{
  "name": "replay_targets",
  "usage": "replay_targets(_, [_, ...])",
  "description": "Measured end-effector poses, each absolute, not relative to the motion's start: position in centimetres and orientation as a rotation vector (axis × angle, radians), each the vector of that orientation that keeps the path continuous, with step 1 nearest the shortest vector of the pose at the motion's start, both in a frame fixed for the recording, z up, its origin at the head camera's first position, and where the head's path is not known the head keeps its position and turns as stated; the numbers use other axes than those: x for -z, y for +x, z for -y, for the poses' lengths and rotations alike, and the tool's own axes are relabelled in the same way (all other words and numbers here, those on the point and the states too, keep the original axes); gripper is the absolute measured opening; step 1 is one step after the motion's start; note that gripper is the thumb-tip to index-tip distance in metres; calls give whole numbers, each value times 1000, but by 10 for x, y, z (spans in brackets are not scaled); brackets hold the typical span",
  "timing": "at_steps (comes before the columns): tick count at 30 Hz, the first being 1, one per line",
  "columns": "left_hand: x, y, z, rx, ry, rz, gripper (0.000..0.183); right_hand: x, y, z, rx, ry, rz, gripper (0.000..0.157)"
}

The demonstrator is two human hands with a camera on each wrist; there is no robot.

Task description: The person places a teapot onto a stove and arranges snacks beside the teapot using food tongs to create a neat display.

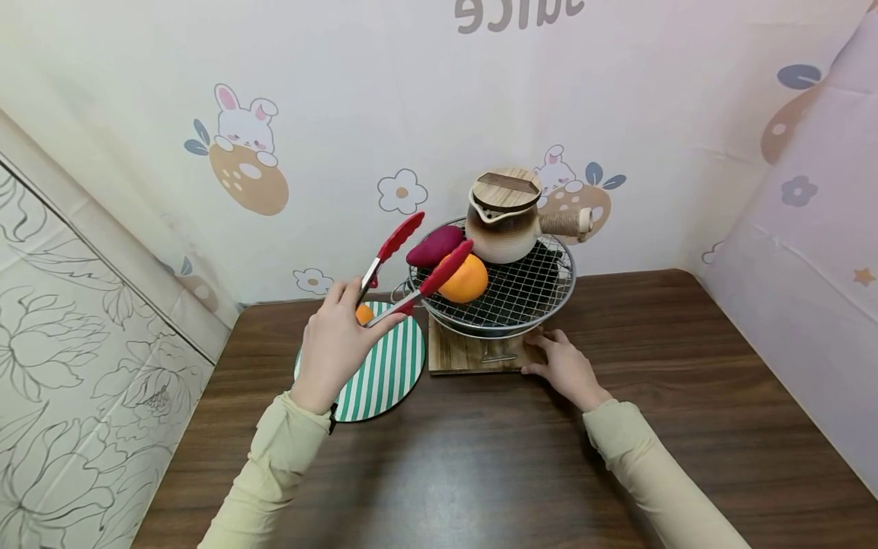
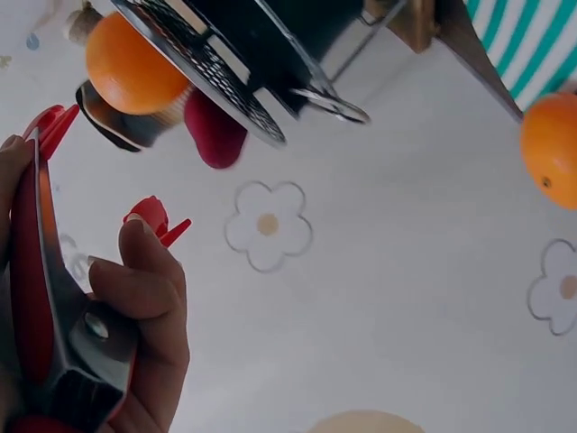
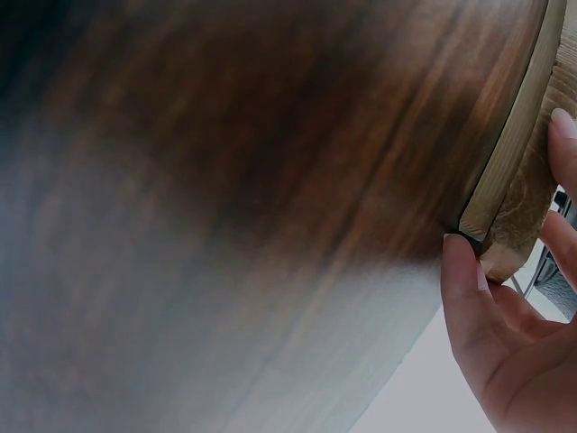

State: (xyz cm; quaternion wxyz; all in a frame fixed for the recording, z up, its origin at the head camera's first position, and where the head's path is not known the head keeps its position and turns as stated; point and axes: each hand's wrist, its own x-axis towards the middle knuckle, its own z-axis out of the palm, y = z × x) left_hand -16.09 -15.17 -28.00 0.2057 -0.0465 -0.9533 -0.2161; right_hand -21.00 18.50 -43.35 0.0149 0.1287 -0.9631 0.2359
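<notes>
My left hand [image 1: 334, 343] grips a pair of tongs [image 2: 68, 316] with red tips, which stand apart. One tong tip overlaps an orange [image 1: 463, 279] on the grill's wire rack [image 1: 524, 293] in the head view; whether they touch I cannot tell. Behind that orange lies a purple sweet potato-like piece [image 1: 436, 246]. Another orange [image 2: 550, 149] sits on a round green-and-white striped mat [image 1: 384, 377], mostly hidden by the left hand in the head view. My right hand [image 1: 564, 370] holds the right front corner of the wooden board [image 3: 518, 194] under the grill between thumb and fingers.
A small pot [image 1: 504, 229] with a wooden lid and cord-wrapped side handle stands at the back of the rack. The dark wooden table [image 1: 466, 465] runs up to a wall covering [image 1: 329, 152] printed with rabbits and flowers.
</notes>
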Motion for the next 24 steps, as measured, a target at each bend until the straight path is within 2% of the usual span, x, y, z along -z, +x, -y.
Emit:
replay_targets(9, [289, -161, 181, 600, 8, 2633, 72, 434, -210, -185, -737, 402, 2986, 54])
replay_targets(15, [300, -160, 196, 592, 106, 2674, 80, 434, -210, -186, -733, 409, 2987, 54])
replay_targets(24, [315, -157, 210, 588, 213, 2768, 81, 437, -212, -187, -736, 409, 3008, 56])
